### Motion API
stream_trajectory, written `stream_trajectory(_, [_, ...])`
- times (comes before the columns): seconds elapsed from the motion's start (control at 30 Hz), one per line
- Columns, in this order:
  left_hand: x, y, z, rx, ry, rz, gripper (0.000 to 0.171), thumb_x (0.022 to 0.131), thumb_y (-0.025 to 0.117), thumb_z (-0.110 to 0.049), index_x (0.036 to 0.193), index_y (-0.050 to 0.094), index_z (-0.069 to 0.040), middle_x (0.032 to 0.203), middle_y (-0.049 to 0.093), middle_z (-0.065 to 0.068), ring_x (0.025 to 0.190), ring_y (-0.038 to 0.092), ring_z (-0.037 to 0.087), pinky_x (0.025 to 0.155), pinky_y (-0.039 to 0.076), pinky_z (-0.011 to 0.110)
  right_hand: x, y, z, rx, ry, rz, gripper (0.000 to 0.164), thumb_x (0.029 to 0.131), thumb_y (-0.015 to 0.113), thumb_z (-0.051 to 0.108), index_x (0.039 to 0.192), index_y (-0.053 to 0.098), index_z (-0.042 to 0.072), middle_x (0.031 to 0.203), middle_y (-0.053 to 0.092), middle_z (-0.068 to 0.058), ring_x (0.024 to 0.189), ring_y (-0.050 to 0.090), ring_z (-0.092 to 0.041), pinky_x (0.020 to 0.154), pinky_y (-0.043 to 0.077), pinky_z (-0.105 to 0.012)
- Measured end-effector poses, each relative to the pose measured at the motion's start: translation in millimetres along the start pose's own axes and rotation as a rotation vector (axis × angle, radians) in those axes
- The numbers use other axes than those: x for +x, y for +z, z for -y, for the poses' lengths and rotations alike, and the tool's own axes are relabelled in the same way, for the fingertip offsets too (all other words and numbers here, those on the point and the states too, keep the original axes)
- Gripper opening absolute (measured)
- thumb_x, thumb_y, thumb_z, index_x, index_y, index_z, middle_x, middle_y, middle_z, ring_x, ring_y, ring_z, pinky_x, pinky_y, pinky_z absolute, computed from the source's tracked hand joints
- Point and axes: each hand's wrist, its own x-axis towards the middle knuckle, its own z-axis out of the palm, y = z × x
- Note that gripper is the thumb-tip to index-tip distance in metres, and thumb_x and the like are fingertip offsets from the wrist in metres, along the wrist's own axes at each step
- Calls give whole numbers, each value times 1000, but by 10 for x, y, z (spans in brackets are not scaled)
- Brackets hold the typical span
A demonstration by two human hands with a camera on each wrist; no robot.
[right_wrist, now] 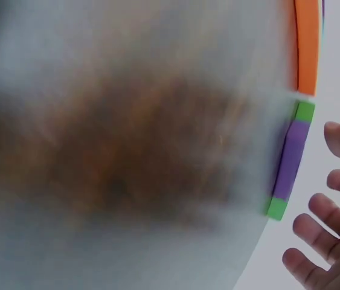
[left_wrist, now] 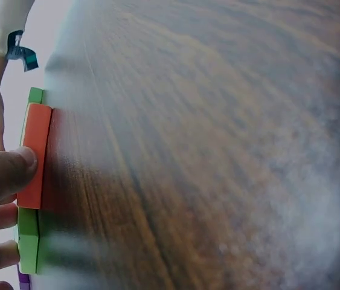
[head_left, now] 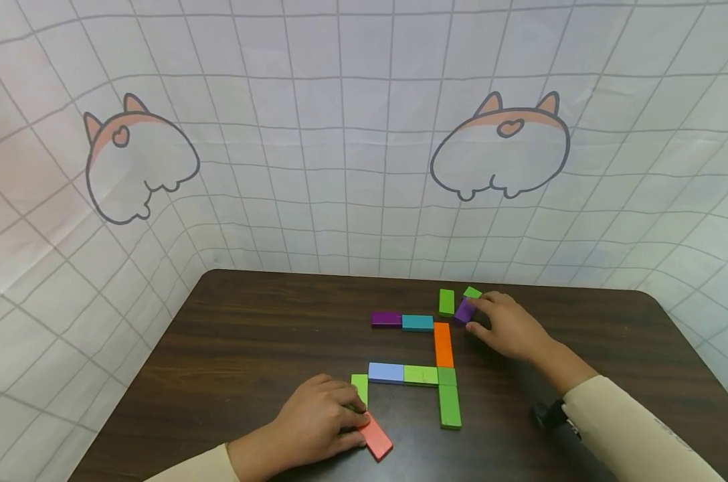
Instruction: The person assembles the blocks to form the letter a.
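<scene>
Hands: left (head_left: 317, 425) pinches salmon block (head_left: 378, 440), right (head_left: 511, 328) near purple (head_left: 463, 313).

In the head view we find the white backdrop (head_left: 382, 227) brightly lit. Pale glare washes the left wrist view's lower right; in the right wrist view we get heavy blur (perhaps over wood grain (right_wrist: 145, 145)), with the purple block (right_wrist: 291, 160) crisper.

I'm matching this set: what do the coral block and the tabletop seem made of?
Coral block: probably painted wood or plastic, smooth; even colour, crisp edges, no visible grain. Tabletop: wood or wood-look laminate, slightly glossy; streaky brown grain and soft reflections.
</scene>
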Motion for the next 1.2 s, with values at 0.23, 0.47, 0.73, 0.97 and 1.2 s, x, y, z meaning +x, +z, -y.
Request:
stream_trajectory(0.23, [-3, 26, 3, 6, 21, -41, 23, 87, 79, -48, 100, 84, -30, 101, 69, -15, 97, 65, 6, 84, 50, 32, 131, 16, -132, -18, -11, 33, 52, 95, 72, 23, 142, 60, 4, 141, 54, -24, 131, 46, -46, 106, 40, -62])
stream_trajectory(0.47, [-10, 39, 1, 18, 32, -62, 22, 86, 80, -49, 98, 84, -30, 100, 68, -15, 95, 65, 5, 84, 50, 31, 161, 43, -161, -112, -85, 46, 44, 91, 74, 16, 134, 68, 6, 129, 62, -20, 122, 51, -42, 105, 42, -59])
stream_trajectory(0.73, [-2, 33, 5, 27, 29, -61, 21, 85, 81, -48, 97, 84, -31, 99, 69, -15, 94, 65, 5, 83, 49, 31, 142, 30, -175, -150, -134, 7, 35, 86, 79, 9, 120, 74, 4, 124, 65, -17, 118, 53, -40, 102, 43, -59])
stream_trajectory(0.97, [1, 21, 19, 24, 27, -54, 21, 85, 82, -48, 97, 84, -31, 98, 69, -15, 93, 65, 5, 83, 50, 31, 160, 66, -216, -173, -190, -38, 30, 82, 83, 9, 111, 74, 5, 117, 71, -11, 114, 56, -37, 98, 47, -56])
stream_trajectory(1.2, [6, 14, 22, 21, 26, -44, 22, 85, 82, -48, 97, 84, -30, 98, 69, -15, 93, 65, 5, 82, 50, 31, 107, 46, -214, -173, -186, -27, 32, 82, 84, 11, 112, 73, 5, 113, 71, -11, 114, 56, -37, 100, 46, -55])
